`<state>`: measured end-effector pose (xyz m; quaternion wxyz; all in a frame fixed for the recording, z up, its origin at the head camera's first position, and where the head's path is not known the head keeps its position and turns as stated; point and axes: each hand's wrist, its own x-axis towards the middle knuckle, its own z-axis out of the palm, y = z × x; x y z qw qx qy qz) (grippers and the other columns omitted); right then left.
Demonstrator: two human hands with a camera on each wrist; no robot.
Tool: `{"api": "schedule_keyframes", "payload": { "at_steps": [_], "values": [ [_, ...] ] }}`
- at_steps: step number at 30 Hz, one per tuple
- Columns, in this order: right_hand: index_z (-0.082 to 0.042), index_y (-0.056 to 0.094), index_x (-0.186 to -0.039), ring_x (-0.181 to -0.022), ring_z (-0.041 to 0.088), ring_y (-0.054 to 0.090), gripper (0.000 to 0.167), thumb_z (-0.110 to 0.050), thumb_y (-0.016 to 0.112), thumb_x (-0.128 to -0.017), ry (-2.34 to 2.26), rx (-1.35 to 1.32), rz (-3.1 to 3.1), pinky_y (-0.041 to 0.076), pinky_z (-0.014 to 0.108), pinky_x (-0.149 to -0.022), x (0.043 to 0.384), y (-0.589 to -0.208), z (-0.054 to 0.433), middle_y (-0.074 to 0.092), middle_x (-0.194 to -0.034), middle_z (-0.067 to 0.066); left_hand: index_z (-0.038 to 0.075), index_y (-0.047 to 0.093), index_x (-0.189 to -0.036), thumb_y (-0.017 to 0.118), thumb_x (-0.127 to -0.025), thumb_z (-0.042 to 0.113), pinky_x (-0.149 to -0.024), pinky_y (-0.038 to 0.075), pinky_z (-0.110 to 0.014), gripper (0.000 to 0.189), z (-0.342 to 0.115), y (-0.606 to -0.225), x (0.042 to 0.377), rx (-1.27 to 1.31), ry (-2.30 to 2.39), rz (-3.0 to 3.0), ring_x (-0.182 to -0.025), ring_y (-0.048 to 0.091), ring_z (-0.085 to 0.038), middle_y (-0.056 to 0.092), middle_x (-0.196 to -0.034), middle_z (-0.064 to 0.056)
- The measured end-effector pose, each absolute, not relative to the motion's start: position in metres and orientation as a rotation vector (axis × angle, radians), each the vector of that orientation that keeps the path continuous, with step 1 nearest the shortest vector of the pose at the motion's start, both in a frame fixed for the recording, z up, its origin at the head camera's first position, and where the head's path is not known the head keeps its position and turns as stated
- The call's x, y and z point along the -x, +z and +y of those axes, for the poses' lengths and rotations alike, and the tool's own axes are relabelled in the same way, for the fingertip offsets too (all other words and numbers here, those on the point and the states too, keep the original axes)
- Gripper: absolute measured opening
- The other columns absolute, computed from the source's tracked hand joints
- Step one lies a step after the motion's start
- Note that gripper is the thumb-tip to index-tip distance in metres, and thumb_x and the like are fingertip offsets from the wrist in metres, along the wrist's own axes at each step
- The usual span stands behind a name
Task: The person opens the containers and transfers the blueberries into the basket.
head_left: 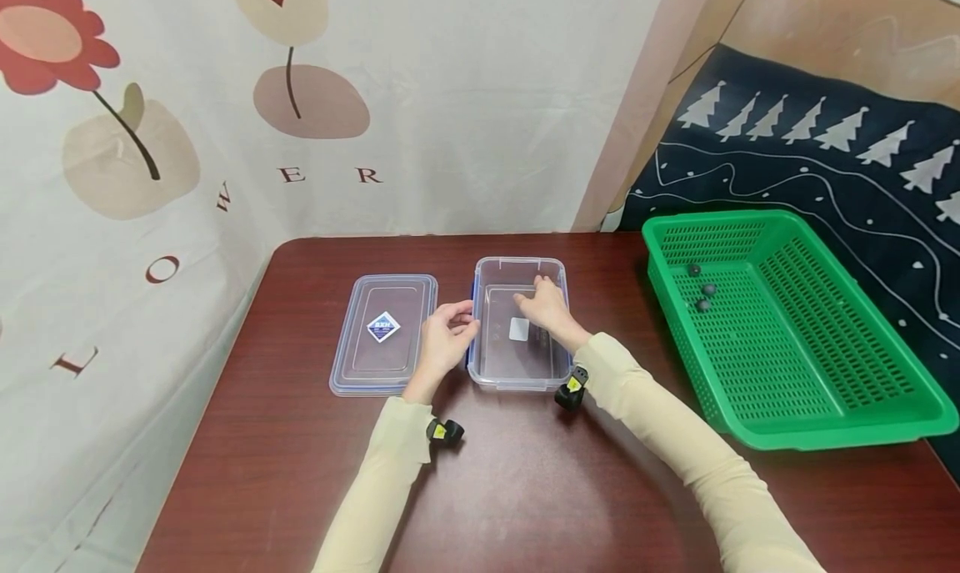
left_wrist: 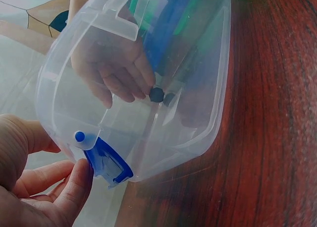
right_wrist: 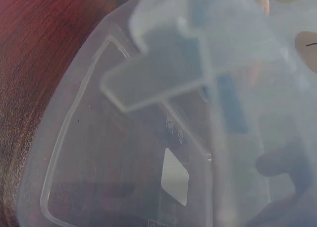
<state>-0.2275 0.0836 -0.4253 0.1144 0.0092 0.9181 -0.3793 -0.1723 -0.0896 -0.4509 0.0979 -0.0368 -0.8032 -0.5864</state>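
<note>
A clear plastic container (head_left: 517, 373) with blue side latches stands uncovered on the table. My right hand (head_left: 546, 306) reaches down inside it with the fingers loosely extended. In the left wrist view a small dark ball (left_wrist: 156, 94) shows through the wall, right at the right hand's fingertips. At the container's left side is my left hand (head_left: 446, 339), thumb and fingers slightly bent and apart. Its fingertips touch the wall by a blue latch (left_wrist: 110, 162), which hangs down. A white label (right_wrist: 175, 177) shows on the container's floor.
The clear lid (head_left: 383, 364) with a blue diamond sticker lies flat to the container's left. On the right stands a green perforated basket (head_left: 813, 439) with three small dark balls (head_left: 708, 289). A printed cloth (head_left: 480, 123) hangs behind the brown table (head_left: 495, 490).
</note>
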Motion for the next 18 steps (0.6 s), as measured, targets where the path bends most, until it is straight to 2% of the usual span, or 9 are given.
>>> {"api": "schedule_keyframes", "payload": {
  "at_steps": [7, 15, 18],
  "values": [
    [0.016, 0.029, -0.138, -0.138, 0.037, 0.021, 0.064, -0.019, 0.055, -0.091, -1.172, -0.017, 2.701, 0.018, 0.038, -0.117, 0.2267, -0.4257, 0.0836, 0.027, -0.146, 0.029, -0.015, 0.061, -0.108, 0.065, -0.078, -0.01, -0.079, 0.058, -0.029, 0.03, -0.0895, -0.4517, 0.1728, 0.116, -1.742, -2.364, -0.09, 0.063, -0.037, 0.061, -0.1, -0.026],
    [0.015, 0.025, -0.139, -0.139, 0.039, 0.015, 0.067, -0.021, 0.054, -0.091, -1.166, -0.051, 2.67, 0.013, 0.04, -0.118, 0.2271, -0.4262, 0.0835, 0.02, -0.148, 0.03, -0.015, 0.061, -0.108, 0.064, -0.078, -0.01, -0.079, 0.058, -0.029, 0.03, -0.0889, -0.4504, 0.1718, 0.114, -1.749, -2.361, -0.089, 0.063, -0.037, 0.061, -0.1, -0.026],
    [0.016, 0.025, -0.139, -0.138, 0.039, 0.017, 0.067, -0.02, 0.055, -0.091, -1.159, -0.049, 2.666, 0.015, 0.041, -0.118, 0.2272, -0.4273, 0.0833, 0.021, -0.148, 0.03, -0.015, 0.061, -0.108, 0.065, -0.078, -0.01, -0.079, 0.058, -0.03, 0.03, -0.0891, -0.4504, 0.1715, 0.11, -1.75, -2.364, -0.089, 0.063, -0.037, 0.061, -0.101, -0.026]
  ]
}}
